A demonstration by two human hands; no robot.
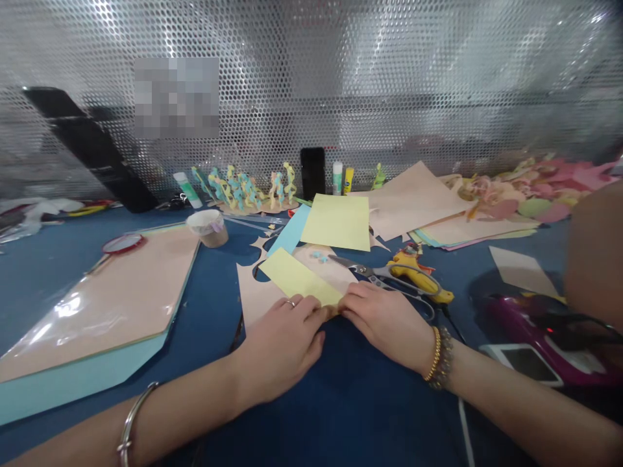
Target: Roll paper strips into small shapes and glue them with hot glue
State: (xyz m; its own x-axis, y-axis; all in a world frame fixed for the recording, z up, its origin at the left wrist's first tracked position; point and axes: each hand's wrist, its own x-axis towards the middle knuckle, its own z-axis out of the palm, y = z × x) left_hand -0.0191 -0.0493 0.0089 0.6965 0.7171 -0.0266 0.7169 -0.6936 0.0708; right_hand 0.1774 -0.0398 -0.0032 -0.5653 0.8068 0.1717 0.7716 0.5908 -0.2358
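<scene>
A pale yellow paper strip (298,274) lies slanted in front of me, its near end pinched between both hands. My left hand (285,340) has its fingers curled on that near edge. From the other side my right hand (389,321) grips the same edge, fingertips bent over it. The edge looks folded or rolled there, but my fingers hide most of it. Under the strip is a cut-out beige sheet (253,301) with small blue paper bits (320,257) on it. Scissors (389,275) lie just beyond my right hand, beside a yellow glue gun (413,271).
Another yellow sheet (337,222) and a blue sheet (291,231) lie farther back. A paper cup (208,228) and a plastic-covered paper stack (121,285) are at left. Twisted paper pieces (243,188), a phone (312,172) and glue sticks line the back. At right sits a purple device (540,337).
</scene>
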